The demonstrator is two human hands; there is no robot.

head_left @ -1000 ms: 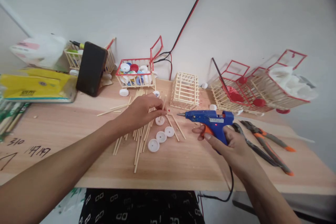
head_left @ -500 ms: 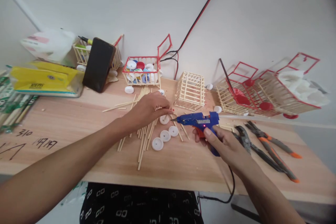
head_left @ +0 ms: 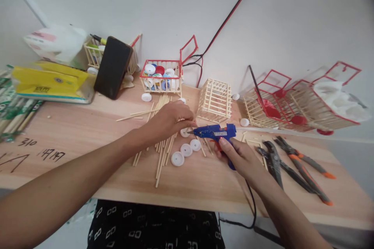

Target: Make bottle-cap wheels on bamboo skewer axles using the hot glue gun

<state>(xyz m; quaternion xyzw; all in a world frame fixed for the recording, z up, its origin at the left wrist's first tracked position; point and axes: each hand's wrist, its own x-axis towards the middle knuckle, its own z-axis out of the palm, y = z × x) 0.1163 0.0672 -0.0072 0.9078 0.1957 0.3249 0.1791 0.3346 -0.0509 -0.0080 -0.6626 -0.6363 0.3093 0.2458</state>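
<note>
My right hand (head_left: 238,155) is wrapped round a blue hot glue gun (head_left: 214,130), whose nozzle points left at a white bottle cap (head_left: 185,132). My left hand (head_left: 175,118) is closed in a pinch just above that cap. What its fingertips hold is too small to make out. Closer to me, several white caps lie in a slanting row, among them a white cap with a dark centre (head_left: 186,149). Thin wooden sticks (head_left: 160,161) are scattered under and beside my left hand. Behind the glue gun stands a bare stick cage (head_left: 214,99).
A red-trimmed stick cart (head_left: 161,76) full of caps is at the back. More stick carts (head_left: 263,105) stand at the right. Pliers (head_left: 304,167) and a black-handled cutter (head_left: 274,163) lie at right. A phone (head_left: 113,68) and a yellow packet (head_left: 52,83) are at left.
The glue gun has moved slightly left, bringing its nozzle nearer the cap under my left hand. My left hand keeps its pinch there. The whole view has shifted a little.
</note>
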